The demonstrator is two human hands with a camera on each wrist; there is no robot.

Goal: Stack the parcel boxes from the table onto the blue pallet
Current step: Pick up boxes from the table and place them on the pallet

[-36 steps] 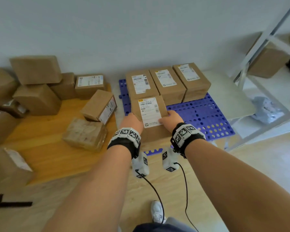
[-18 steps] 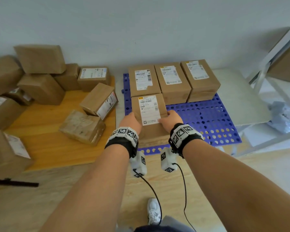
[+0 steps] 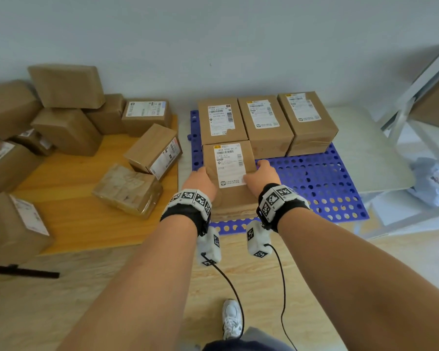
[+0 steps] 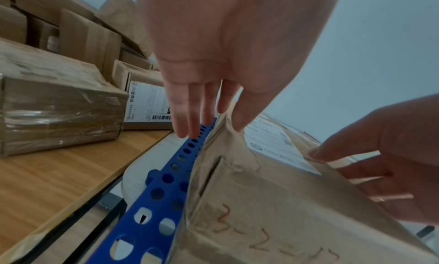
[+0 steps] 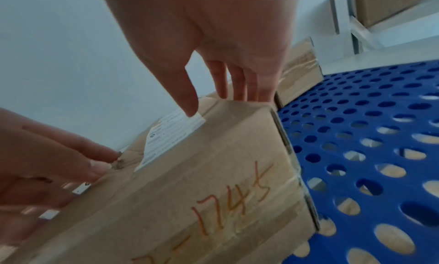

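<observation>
A brown parcel box (image 3: 228, 173) with a white label sits at the front left of the blue perforated pallet (image 3: 314, 178), pushed up against a back row of three labelled boxes (image 3: 264, 120). My left hand (image 3: 200, 181) is at its left side and my right hand (image 3: 262, 173) at its right side. In the left wrist view the left hand (image 4: 211, 125) has straight fingers down beside the box (image 4: 261, 202) and its thumb on the top edge. In the right wrist view the right hand (image 5: 216, 102) lays straight fingers on the box (image 5: 213, 183), thumb on the label.
Several more parcel boxes lie on the wooden table (image 3: 74, 219) at left, the nearest a taped one (image 3: 127, 188). A metal shelf frame (image 3: 416, 97) and a plastic bag (image 3: 433, 181) are at right. A black bar (image 3: 23, 272) lies on the floor.
The box has come down onto the pallet's front left against the back row. Both hands stay at its sides, and the view has shifted slightly.
</observation>
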